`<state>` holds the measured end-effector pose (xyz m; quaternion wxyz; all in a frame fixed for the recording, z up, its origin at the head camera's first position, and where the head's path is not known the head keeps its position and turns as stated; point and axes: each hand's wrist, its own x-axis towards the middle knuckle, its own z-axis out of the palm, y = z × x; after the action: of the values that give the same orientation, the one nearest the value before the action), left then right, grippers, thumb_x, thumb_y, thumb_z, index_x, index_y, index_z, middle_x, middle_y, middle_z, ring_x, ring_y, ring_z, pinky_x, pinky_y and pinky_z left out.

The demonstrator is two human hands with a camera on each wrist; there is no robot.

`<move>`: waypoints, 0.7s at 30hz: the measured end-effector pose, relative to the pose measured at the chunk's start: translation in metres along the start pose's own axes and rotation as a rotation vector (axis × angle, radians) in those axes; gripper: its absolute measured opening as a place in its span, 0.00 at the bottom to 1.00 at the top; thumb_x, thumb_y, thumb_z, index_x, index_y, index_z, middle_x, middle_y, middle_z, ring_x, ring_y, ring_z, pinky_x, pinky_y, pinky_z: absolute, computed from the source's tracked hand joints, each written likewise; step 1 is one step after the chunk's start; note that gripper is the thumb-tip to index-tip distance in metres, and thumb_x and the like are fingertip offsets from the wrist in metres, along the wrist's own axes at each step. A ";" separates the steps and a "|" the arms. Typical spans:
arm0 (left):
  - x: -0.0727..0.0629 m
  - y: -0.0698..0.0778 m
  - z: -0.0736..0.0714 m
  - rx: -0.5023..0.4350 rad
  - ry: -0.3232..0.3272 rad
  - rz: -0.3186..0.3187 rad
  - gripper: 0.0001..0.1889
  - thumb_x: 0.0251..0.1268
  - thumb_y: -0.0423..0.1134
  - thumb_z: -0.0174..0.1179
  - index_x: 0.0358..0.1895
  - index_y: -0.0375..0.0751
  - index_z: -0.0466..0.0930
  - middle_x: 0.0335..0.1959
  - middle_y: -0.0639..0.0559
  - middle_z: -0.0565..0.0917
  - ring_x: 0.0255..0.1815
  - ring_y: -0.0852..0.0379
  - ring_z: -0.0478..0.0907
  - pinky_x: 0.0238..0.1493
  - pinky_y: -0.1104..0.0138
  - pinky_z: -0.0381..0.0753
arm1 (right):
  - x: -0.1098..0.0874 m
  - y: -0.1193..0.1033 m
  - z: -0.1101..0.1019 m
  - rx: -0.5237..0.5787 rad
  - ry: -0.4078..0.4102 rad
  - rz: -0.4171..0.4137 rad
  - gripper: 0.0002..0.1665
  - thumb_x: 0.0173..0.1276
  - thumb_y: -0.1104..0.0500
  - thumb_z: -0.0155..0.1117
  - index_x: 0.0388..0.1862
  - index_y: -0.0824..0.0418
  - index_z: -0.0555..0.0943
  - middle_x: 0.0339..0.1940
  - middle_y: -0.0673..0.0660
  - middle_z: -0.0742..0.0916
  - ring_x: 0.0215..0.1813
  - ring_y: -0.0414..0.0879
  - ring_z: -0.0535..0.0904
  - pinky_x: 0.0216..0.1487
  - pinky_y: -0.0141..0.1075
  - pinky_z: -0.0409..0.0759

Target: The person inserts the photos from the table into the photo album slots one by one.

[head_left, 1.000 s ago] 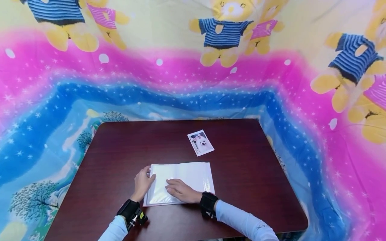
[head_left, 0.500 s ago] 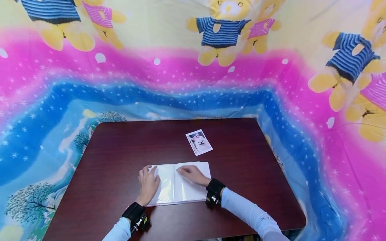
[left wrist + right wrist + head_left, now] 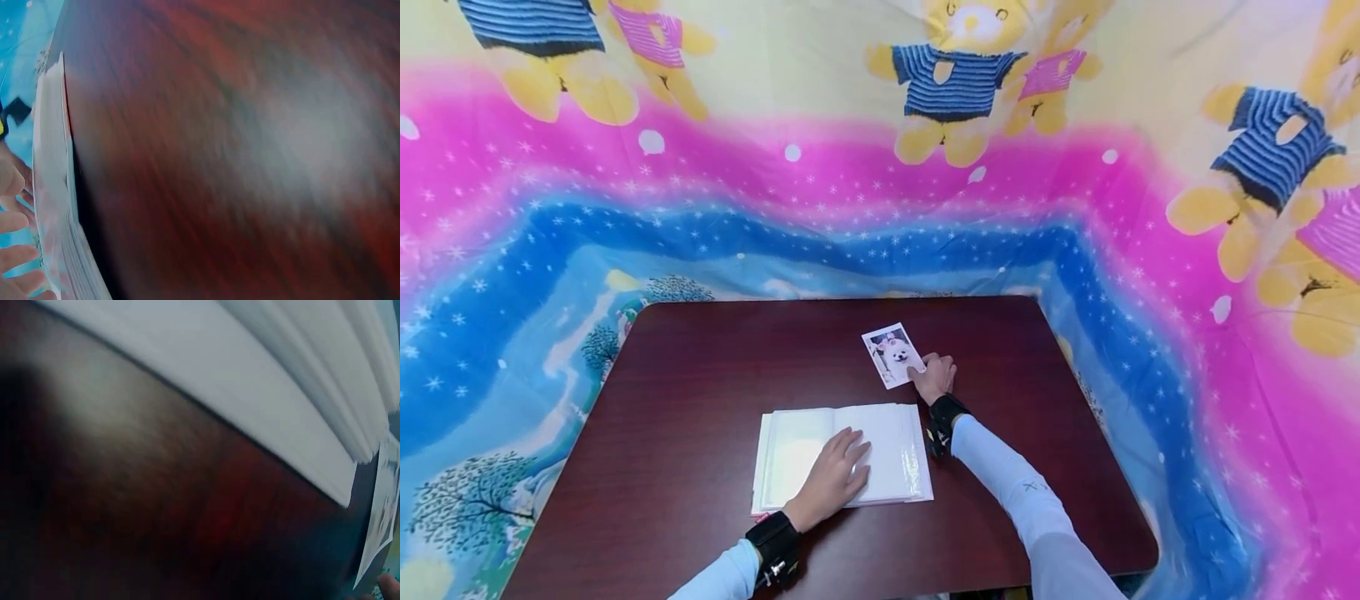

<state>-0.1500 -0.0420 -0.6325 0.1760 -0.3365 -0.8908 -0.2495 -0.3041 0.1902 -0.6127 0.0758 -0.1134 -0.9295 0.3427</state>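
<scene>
A photo album (image 3: 883, 433) lies spread on the table, its blank white pages under shiny clear sleeves. My left hand (image 3: 829, 479) rests on it near the middle, fingers spread across the right page. In the left wrist view those fingers (image 3: 17, 256) show beside the album's thick page edge (image 3: 53, 150). Beyond the album is a photo (image 3: 887, 354) of a fluffy white dog, lying at a slant. My right hand (image 3: 936, 377) is at its lower right corner, thumb overlapping the print's edge. The right wrist view catches the photo (image 3: 380, 506) with a fingertip close below it.
The dark reddish-brown table (image 3: 700, 358) has rounded corners. A patterned cloth (image 3: 820, 192) with bears and snowflakes hangs round its back and sides. Each wrist wears a black camera band (image 3: 775, 546).
My right hand has left the album and moved up and right to the photo. The left hand has slid from the album's left edge toward its middle.
</scene>
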 end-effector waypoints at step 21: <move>0.003 -0.014 0.002 -0.061 -0.039 0.078 0.13 0.59 0.33 0.66 0.47 0.37 0.86 0.56 0.39 0.81 0.61 0.38 0.73 0.62 0.51 0.71 | 0.008 -0.008 0.000 0.104 -0.045 0.095 0.18 0.61 0.63 0.71 0.49 0.70 0.83 0.43 0.67 0.81 0.52 0.62 0.72 0.61 0.51 0.65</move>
<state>-0.1620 -0.0488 -0.6375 0.1580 -0.3810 -0.8722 -0.2630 -0.3135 0.1866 -0.6075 0.0442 -0.1457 -0.9054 0.3962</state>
